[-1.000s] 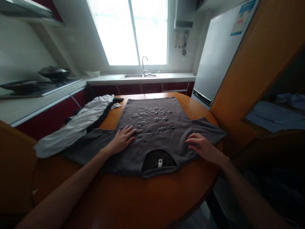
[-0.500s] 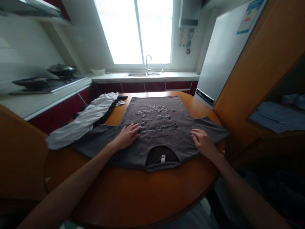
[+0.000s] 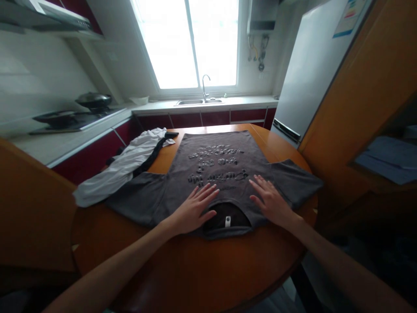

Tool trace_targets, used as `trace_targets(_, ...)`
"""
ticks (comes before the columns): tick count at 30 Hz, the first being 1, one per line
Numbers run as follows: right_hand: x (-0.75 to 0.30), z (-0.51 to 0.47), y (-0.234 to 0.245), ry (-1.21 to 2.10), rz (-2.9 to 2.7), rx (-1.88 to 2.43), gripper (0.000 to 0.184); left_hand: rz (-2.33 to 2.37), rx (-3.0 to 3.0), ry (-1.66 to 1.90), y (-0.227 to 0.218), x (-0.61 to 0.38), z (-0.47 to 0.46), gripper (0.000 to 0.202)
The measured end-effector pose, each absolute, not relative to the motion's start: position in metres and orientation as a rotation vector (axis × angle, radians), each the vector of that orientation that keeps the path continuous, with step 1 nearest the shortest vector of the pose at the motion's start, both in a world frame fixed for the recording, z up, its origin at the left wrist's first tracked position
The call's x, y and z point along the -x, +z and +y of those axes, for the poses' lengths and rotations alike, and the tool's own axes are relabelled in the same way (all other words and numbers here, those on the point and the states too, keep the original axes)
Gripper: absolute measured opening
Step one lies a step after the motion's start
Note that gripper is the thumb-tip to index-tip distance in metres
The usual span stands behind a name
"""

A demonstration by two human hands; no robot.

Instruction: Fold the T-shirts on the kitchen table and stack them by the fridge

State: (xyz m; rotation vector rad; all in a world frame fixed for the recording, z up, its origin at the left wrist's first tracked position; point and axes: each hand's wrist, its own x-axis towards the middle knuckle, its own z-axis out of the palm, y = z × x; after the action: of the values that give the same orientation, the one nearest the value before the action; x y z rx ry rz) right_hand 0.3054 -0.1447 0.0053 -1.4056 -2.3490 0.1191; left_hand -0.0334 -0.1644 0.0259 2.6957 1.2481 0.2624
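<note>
A dark grey T-shirt [image 3: 213, 167] with raised lettering lies spread flat on the round orange table [image 3: 208, 261], collar toward me, sleeves out to both sides. My left hand [image 3: 193, 208] lies flat and open on the shirt just left of the collar. On the other side of the collar my right hand [image 3: 270, 201] rests flat with its fingers spread. A small white label shows inside the neck opening between the two hands.
A white and black garment [image 3: 125, 167] is bunched at the table's far left. An orange chair back [image 3: 32, 204] stands at left, an orange cabinet [image 3: 361, 113] and a white fridge [image 3: 309, 74] at right. Kitchen counter with sink [image 3: 198, 102] and stove [image 3: 73, 119] behind.
Both hands have slid inward over the shirt from the shoulder areas toward the collar. The view has shifted slightly to the left.
</note>
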Motion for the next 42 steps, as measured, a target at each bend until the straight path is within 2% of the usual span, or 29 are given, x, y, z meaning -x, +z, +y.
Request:
trace_targets(6,-0.284,-0.169,0.000,0.371,-2.569,1.265,0.065,1.132,-2.684,0.152,0.018,0.024,-0.182,0.069)
trace_targets(10,-0.282,-0.152,0.009,0.507,-2.535,1.314,0.066,1.069,-2.620,0.128,0.036,0.024,-0.170,0.067)
trace_targets(13,-0.265,-0.122,0.034,0.481,-2.449,1.331,0.063,1.144,-2.605,0.240,0.047,0.026,-0.146,0.059)
trace_targets(16,-0.235,-0.097,0.049,0.454,-2.387,1.419,0.063,1.381,-2.582,0.337,0.039,0.033,-0.121,0.059)
trace_targets(21,-0.199,-0.091,0.018,0.437,-2.452,1.554,0.067,1.614,-2.528,0.239,0.006,0.049,-0.109,0.060)
trace_targets(25,-0.195,-0.099,-0.008,0.320,-2.482,1.549,0.064,1.615,-2.552,0.216,0.002,0.051,-0.113,0.060)
trace_targets(32,-0.199,-0.099,-0.010,0.280,-2.474,1.508,0.061,1.566,-2.585,0.227,0.012,0.045,-0.121,0.068)
trace_targets(36,-0.198,-0.101,-0.012,0.297,-2.526,1.530,0.062,1.544,-2.558,0.108,0.008,0.046,-0.122,0.070)
trace_targets(42,-0.198,-0.103,-0.008,0.286,-2.514,1.484,0.061,1.526,-2.569,0.141,0.003,0.047,-0.119,0.070)
